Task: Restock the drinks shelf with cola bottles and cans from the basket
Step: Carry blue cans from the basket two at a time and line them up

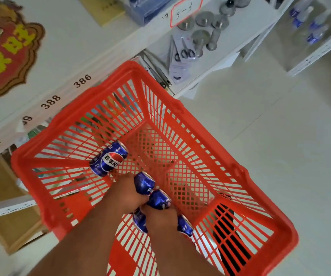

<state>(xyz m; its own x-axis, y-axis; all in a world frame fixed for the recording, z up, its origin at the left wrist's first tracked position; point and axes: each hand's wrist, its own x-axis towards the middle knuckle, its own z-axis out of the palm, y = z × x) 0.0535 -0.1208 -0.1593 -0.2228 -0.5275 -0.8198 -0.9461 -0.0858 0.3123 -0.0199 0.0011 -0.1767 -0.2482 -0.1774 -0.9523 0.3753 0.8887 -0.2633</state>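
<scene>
Both hands are down inside the red basket (pixel 182 108), each taking cans so that several can go to the shelf in one trip, or so it looks. The left hand (pixel 129 193) curls round a blue cola can (pixel 145 183) at its fingertips; the right hand (pixel 160 217) grips another can (pixel 159 199) just ahead of its knuckles, with two more cans (pixel 185 226) peeking out on either side of it, though whether it holds those too cannot be told. Beyond the left hand a loose can (pixel 108 161) lies on its side on the basket floor, showing the Pepsi globe and Chinese characters. Far ahead of the hands, a white shelf edge (pixel 67 90) carries the numbers 386 and 388, and a red-bordered tag (pixel 186 10) reads 3-3. Bottles with blue labels (pixel 310 22) stand on shelving far ahead and to the right.
</scene>
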